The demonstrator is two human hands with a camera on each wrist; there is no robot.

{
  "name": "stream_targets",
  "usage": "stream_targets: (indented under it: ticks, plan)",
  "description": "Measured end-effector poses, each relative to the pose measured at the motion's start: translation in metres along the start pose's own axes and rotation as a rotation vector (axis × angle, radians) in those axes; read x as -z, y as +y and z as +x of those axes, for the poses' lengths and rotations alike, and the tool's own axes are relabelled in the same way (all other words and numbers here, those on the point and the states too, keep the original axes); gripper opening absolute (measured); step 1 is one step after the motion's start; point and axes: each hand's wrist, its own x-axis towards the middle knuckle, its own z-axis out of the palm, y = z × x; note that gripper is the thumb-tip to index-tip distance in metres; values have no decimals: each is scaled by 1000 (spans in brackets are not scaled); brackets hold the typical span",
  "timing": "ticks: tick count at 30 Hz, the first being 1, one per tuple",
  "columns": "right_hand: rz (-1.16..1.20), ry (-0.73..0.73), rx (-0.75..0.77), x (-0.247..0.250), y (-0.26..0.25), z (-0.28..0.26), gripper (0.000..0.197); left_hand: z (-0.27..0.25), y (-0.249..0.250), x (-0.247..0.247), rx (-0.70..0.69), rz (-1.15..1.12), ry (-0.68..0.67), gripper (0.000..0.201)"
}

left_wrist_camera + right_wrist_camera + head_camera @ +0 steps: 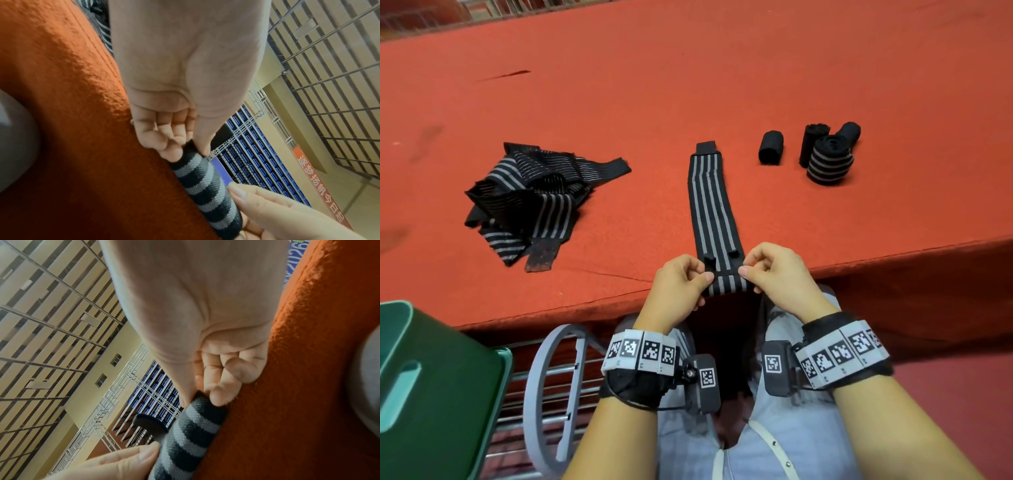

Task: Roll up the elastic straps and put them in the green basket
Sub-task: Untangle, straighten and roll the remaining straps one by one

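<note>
Here the left hand [681,284] and right hand [774,274] each pinch one side of the near end of a striped elastic strap [710,205], thumb against curled fingers, at the near edge of the red worktop [722,85]. The strap lies flat, running away from the person, its plain black tab at the far end. The near end is turned over into a first fold between the two hands; the wrist views show a tight striped roll edge clamped by thumb and fingertips on both sides.

Left of it sits a loose pile of unrolled straps [534,195]. Far right, four finished rolls [822,154] stand close together, not yet in the green basket [431,377], which sits off the worktop at near left.

Handling, as a judgement: woven elastic, light, soft, floppy, grippy rather than slick. It will likely spring open if let go, so hold at both side edges of the roll and keep tension toward the far tab. Uneven pull would probably make the roll cone out. The tab looks like a fastener patch; cannot confirm.
</note>
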Motion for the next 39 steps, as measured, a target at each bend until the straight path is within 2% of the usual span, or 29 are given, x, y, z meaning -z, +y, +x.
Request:
stream_targets:
  ticks: [4,7,12,16,21,25,30,39]
  plan:
    - [-69,8,8,-2,-1,1,14,3,-1,-3,-16,93,92,14]
    - [-83,7,-8,-1,-3,2,14,3,-1,-3,-118,181,161,20]
    - [-101,31,-27,-3,-6,4,15,0,4,0,-220,243,69,11]
    - [-132,47,-9,-5,-6,4,15,-4,4,2,-221,331,-17,33]
    - [-227,82,178,-4,-3,2,5,-5,5,3,-265,392,-16,37]
    - [-283,-14,272,0,-5,1,8,-5,6,2,-283,409,3,35]
    - [-333,-135,238,0,0,-2,36,-5,6,2,-288,408,17,34]
    - [-344,-133,218,4,-1,-4,32,-8,5,3,-285,423,4,29]
